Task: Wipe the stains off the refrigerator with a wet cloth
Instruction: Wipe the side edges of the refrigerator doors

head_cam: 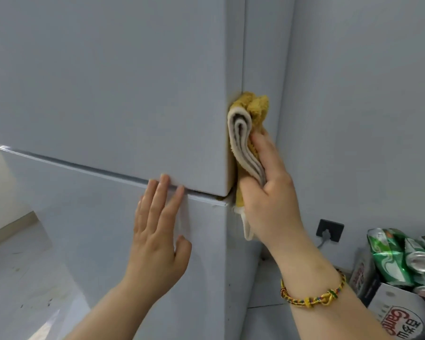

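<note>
Folded cloth [245, 133], mustard-yellow with a grey-white layered edge, is pressed to the right side of the pale grey refrigerator [108, 82], right hand [272, 197] grip clamped on it, left hand [157, 236] grip apart, flat on the lower door [96, 229].

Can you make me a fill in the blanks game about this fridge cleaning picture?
The right hand presses a ____ against the refrigerator.
The braided bracelet is on the ____ wrist.
The drink cans are ____.
Missing words: cloth; right; green.
</note>
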